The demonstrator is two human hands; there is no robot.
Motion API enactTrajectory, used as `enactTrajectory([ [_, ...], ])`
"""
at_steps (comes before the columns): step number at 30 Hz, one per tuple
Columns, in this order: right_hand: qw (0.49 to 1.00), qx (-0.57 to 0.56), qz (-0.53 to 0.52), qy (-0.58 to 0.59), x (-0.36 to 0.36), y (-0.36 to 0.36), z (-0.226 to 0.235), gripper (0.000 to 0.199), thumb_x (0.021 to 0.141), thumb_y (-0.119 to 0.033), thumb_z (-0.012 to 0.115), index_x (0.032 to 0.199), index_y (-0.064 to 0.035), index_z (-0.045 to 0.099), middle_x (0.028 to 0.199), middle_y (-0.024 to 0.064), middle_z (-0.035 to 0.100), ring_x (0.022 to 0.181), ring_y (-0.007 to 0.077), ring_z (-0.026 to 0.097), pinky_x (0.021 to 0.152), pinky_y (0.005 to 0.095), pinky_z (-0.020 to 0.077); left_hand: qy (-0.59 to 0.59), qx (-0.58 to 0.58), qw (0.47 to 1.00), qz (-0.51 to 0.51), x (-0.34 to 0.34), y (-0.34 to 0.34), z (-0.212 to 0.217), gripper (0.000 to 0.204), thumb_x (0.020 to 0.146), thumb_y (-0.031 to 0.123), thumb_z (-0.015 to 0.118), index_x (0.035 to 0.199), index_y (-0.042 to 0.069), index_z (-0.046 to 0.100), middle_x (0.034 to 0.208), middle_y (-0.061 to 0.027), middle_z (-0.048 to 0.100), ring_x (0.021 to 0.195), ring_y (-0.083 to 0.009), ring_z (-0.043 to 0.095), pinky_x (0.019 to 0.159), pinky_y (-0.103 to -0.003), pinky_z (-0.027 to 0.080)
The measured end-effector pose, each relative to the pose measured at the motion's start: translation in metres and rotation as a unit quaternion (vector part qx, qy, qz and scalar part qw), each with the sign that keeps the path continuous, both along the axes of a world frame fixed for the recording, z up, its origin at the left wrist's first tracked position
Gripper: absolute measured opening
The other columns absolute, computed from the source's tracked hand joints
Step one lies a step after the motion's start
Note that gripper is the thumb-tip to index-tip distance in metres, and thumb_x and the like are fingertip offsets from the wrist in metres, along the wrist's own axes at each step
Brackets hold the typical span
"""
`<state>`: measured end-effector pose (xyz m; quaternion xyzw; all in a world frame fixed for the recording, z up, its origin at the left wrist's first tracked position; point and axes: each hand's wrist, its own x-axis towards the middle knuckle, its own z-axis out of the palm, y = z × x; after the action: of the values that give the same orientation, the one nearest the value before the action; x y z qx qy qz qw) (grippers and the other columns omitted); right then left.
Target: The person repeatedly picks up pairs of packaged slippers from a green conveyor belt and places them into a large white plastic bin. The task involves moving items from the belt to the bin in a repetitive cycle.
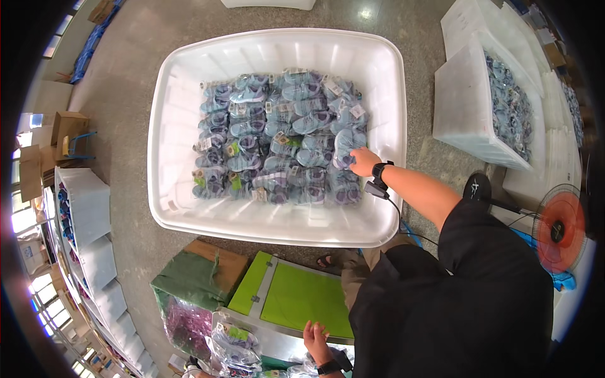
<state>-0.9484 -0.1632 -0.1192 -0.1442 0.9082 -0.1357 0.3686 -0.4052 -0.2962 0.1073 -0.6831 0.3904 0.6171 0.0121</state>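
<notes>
Black shirt (441, 309) right up close, filling the lower right of the frame, soft matte cloth, and out of its sleeve the right arm stretches across to the tub (189, 217) at the centre. And look at the right hand (362, 162): its fingers sit curled at the edge of a bagged shoe (343, 143), on the right side of the pile; whether they pinch the bag or merely rest on it, I cannot tell. Down at bottom centre, the left hand (316, 343) hangs loose beside the bench (309, 296), fingers half curled and apart, nothing visible in them.

Now the pile (252, 126)! Blue-grey shoes in clear, crinkly bags, set in tight columns, probably so each pair props its neighbour and little room goes to waste. White tags poke out, green ones too. Smooth white plastic makes up the tub, with rounded corners, ribbed walls and a broad rolled lip; those high sides presumably keep slippery bags from sliding out.

Over at the upper right, another tub (466, 104) brims with jumbled bags, looser altogether. Lower down, flat lime-green panels with a metal strip top the bench, more glossy bags (236, 343) bunched at its near end, perhaps for easy reach.
</notes>
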Motion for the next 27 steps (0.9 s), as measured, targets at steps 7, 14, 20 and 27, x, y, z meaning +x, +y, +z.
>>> enactTrajectory([
  [7, 0.978, 0.107, 0.177, -0.005, 0.005, -0.045, -0.054, 0.056, 0.078, -0.024, 0.067, 0.132, -0.0143, 0.053, 0.140, 0.0148, 0.041, 0.134, 0.0357, 0.037, 0.096, 0.0582, 0.0425, -0.031, 0.076, 0.996, 0.039, 0.051, 0.031, -0.010, 0.046, 0.094, 0.020, 0.061, 0.134, 0.003, 0.047, 0.119, -0.0117, 0.060, 0.098, -0.0225, 0.064, 0.074, -0.030, 0.054],
  [14, 0.948, 0.149, 0.282, -0.012, -0.001, -0.045, -0.126, 0.058, 0.078, -0.020, 0.067, 0.134, -0.0145, 0.054, 0.142, 0.0111, 0.040, 0.132, 0.0324, 0.035, 0.096, 0.0444, 0.0484, -0.119, 0.156, 0.980, 0.023, 0.064, 0.034, -0.021, 0.048, 0.097, 0.021, 0.059, 0.139, 0.004, 0.045, 0.116, -0.0130, 0.063, 0.100, -0.0212, 0.065, 0.076, -0.032, 0.055],
  [20, 0.957, 0.009, 0.275, 0.091, -0.069, -0.078, -0.094, 0.027, 0.077, -0.011, 0.062, 0.103, -0.0060, 0.065, 0.118, 0.0147, 0.055, 0.114, 0.0317, 0.052, 0.085, 0.0448, 0.0494, -0.100, 0.140, 0.985, -0.011, 0.067, 0.020, -0.046, 0.045, 0.098, 0.023, 0.059, 0.138, 0.006, 0.047, 0.119, -0.0116, 0.063, 0.102, -0.0213, 0.064, 0.082, -0.034, 0.053],
  [27, 0.902, 0.022, 0.237, 0.361, -0.151, -0.042, -0.142, 0.028, 0.079, -0.006, 0.063, 0.107, -0.0048, 0.064, 0.112, 0.0099, 0.052, 0.106, 0.0293, 0.052, 0.084, 0.0388, 0.0529, -0.071, 0.142, 0.978, -0.138, 0.070, -0.011, -0.066, 0.040, 0.098, 0.005, 0.051, 0.137, 0.001, 0.045, 0.122, -0.0138, 0.059, 0.105, -0.0207, 0.063, 0.086, -0.031, 0.056],
])
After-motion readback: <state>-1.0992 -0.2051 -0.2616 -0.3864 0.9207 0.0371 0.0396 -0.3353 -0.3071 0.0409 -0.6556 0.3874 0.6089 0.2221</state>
